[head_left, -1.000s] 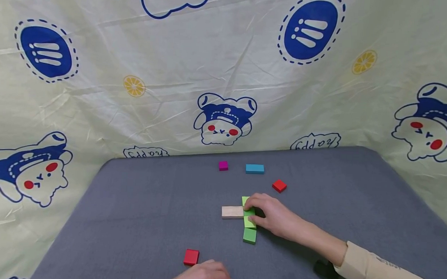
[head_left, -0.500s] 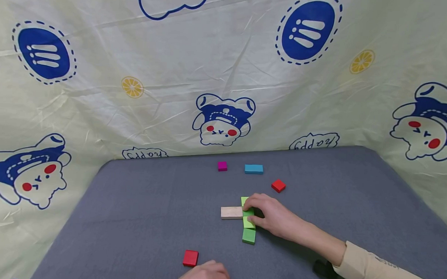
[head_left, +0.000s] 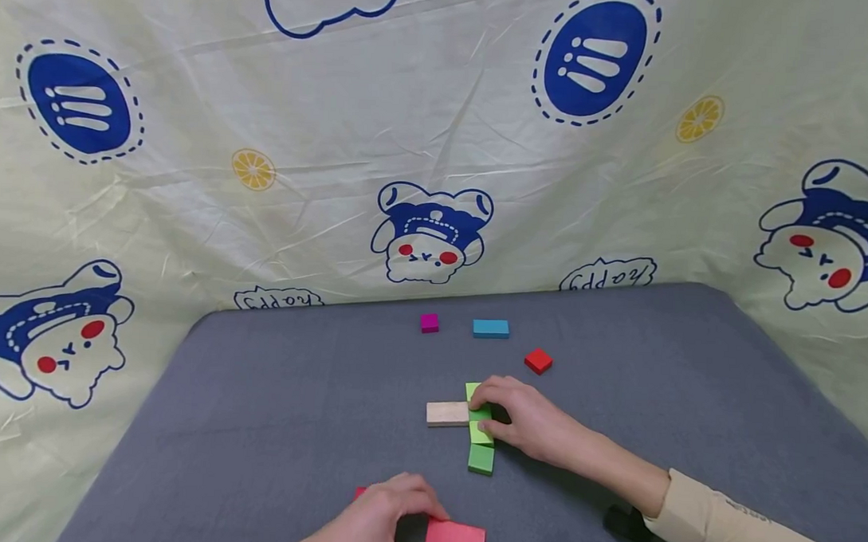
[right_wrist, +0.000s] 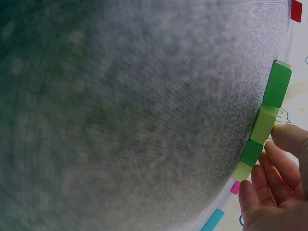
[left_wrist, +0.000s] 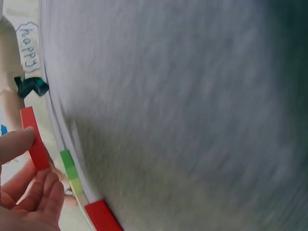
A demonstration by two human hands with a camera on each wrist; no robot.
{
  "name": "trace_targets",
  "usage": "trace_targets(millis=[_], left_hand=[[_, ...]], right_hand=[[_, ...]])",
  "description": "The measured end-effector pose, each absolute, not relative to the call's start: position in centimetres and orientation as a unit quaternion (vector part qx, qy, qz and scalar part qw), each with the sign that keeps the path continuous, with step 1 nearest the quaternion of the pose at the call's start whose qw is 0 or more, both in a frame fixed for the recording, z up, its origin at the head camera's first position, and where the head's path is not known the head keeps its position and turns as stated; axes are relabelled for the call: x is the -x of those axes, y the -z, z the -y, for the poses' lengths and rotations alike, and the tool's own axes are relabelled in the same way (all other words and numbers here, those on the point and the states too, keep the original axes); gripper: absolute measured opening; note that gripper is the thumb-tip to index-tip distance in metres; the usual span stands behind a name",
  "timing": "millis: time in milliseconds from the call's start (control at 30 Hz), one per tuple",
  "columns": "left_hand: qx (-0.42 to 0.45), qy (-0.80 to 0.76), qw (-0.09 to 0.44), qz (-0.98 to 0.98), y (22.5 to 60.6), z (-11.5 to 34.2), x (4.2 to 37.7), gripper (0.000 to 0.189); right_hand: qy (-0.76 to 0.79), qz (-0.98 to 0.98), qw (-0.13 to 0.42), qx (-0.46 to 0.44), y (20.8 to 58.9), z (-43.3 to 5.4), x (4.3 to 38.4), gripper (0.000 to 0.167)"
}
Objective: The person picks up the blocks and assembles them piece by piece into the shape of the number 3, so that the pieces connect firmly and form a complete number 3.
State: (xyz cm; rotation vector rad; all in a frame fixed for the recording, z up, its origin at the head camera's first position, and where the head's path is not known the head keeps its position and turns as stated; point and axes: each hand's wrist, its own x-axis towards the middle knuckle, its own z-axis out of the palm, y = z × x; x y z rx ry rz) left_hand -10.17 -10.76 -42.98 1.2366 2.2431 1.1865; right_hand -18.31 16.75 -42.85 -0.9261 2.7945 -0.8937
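In the head view my left hand, low at the front, pinches a red rectangular block between thumb and fingers. The left wrist view shows that red block raised, with the thumb on its face. My right hand rests at a row of several light and dark green blocks, fingers curled over the middle ones. Its thumb is on a light green block in the right wrist view. A plain wooden block lies against the row's left side.
Behind the row lie a magenta block, a blue block and a red block on the grey table. Another red block is mostly hidden behind my left hand in the head view. A printed curtain hangs behind.
My left hand has come up from the bottom edge, bringing the red block into the head view and covering most of the other red one. My right hand stays at the green row.
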Motion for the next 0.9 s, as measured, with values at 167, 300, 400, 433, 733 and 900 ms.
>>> trace_targets(millis=[167, 300, 400, 433, 733, 900], left_hand=[[-0.354, -0.409, 0.159, -0.826, 42.1, 10.8, 11.1, 0.022], [-0.297, -0.415, 0.148, -0.847, 42.0, 10.9, 11.8, 0.024], [-0.276, -0.424, 0.132, -0.852, 42.1, 11.1, 12.3, 0.024], [-0.272, -0.426, 0.133, -0.852, 42.2, 11.1, 12.4, 0.023], [-0.246, -0.426, 0.153, -0.857, 42.6, 10.5, 13.4, 0.023], [-0.257, -0.416, 0.158, -0.858, 42.5, 10.0, 13.7, 0.024]], right_hand=[[0.29, -0.911, 0.04, 0.291, 42.8, -16.7, 18.3, 0.024], [0.29, -0.912, 0.044, 0.286, 42.8, -16.7, 18.3, 0.024], [0.289, -0.912, 0.044, 0.287, 42.8, -16.6, 18.3, 0.024], [0.289, -0.912, 0.043, 0.286, 42.8, -16.6, 18.3, 0.024], [0.295, -0.911, 0.046, 0.284, 42.8, -16.6, 18.3, 0.024], [0.294, -0.911, 0.044, 0.285, 42.7, -16.6, 18.3, 0.024]])
